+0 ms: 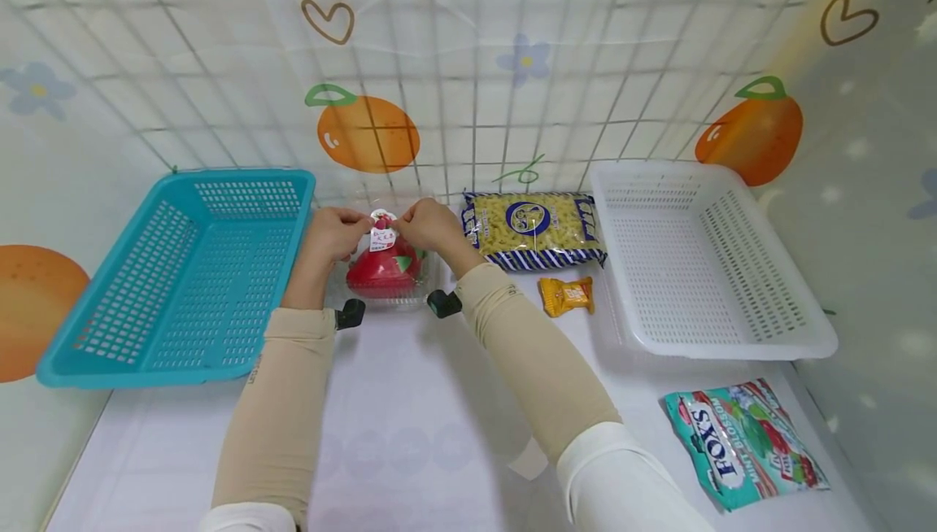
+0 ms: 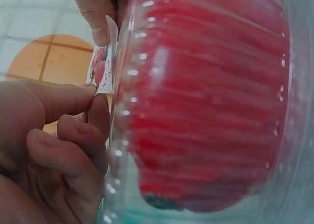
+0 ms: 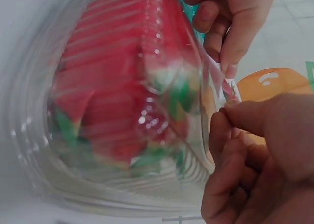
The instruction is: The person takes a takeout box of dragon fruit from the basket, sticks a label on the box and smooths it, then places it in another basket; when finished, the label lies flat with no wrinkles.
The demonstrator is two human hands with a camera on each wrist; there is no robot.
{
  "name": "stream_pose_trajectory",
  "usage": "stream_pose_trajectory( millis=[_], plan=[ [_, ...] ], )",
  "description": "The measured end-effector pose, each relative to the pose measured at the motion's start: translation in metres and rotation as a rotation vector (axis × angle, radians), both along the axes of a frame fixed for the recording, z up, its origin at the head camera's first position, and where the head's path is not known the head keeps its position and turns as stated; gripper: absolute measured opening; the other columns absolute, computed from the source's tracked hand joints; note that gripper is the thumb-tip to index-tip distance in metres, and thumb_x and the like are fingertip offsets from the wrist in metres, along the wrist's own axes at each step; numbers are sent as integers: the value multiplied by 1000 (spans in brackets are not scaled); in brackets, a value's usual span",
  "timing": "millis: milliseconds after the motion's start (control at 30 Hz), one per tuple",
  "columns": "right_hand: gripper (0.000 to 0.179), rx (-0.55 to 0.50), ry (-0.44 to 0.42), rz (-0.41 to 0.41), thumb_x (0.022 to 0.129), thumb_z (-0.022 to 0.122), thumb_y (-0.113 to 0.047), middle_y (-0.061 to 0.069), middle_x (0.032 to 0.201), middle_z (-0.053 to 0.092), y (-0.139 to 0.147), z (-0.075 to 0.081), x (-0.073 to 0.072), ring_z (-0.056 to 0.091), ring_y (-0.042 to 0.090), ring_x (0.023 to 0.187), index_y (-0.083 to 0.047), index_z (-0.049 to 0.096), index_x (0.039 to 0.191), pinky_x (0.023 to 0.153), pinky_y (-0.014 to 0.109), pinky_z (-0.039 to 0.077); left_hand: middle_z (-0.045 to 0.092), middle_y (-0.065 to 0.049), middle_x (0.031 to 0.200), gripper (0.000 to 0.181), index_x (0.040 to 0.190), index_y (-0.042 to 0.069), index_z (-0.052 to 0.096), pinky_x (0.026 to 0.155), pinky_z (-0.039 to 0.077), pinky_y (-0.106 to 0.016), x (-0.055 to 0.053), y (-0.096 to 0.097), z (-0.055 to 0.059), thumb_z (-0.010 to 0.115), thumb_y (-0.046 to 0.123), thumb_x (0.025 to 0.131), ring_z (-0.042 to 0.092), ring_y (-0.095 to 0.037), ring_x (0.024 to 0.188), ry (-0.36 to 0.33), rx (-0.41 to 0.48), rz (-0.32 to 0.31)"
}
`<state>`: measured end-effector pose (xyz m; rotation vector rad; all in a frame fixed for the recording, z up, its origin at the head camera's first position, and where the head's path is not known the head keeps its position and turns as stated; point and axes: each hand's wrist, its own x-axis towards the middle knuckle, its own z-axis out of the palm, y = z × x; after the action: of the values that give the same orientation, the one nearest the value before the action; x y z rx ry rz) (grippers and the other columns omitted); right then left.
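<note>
A red fruit with green tips, resembling a dragon fruit [image 1: 381,276], lies inside a clear ridged plastic box [image 1: 430,276] at the back of the table, left of centre. Over the box, a white sticker label [image 1: 383,235] with a red fruit picture is stretched between both hands. My left hand [image 1: 331,233] pinches its left edge between thumb and finger, and my right hand [image 1: 430,225] pinches the right edge. Both wrist views show the label [image 2: 99,69] close against the lid [image 3: 203,94]; I cannot tell how much of it sticks there.
Left stands a turquoise basket [image 1: 201,373]; right, a white basket [image 1: 732,349]. Between the box and white basket lie a pasta bag [image 1: 534,227] and a small orange-yellow packet [image 1: 567,296]. A teal candy bag [image 1: 747,444] lies front right. A wire grid [image 1: 472,133] rises behind.
</note>
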<state>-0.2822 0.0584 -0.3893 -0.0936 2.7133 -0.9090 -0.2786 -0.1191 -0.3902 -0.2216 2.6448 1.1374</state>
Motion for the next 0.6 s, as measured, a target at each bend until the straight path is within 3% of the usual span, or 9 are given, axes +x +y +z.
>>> stream_pose_trajectory(
  millis=[267,467,600],
  plan=[
    [43,26,1,-6,102,58,-44,-5,65,57,-2,-1,0,53,13,67,-16,68,72,58,26,38,60,-13,101,44,135,7,64,65,51,-28,0,2,-2,62,36,102,56,-22,80,7,-5,25],
    [40,14,-1,-26,102,59,-43,-5,66,58,-3,-1,1,54,13,67,-17,69,73,58,26,40,62,-16,105,41,132,4,66,60,50,-25,1,5,-3,60,32,102,56,-23,80,43,-20,17],
    [44,18,-21,-20,102,59,-43,-6,60,53,-3,0,0,50,12,63,-18,63,65,55,26,37,63,-17,107,41,131,4,66,60,50,-25,2,6,-3,60,32,102,56,-24,82,38,-36,24]
  ],
)
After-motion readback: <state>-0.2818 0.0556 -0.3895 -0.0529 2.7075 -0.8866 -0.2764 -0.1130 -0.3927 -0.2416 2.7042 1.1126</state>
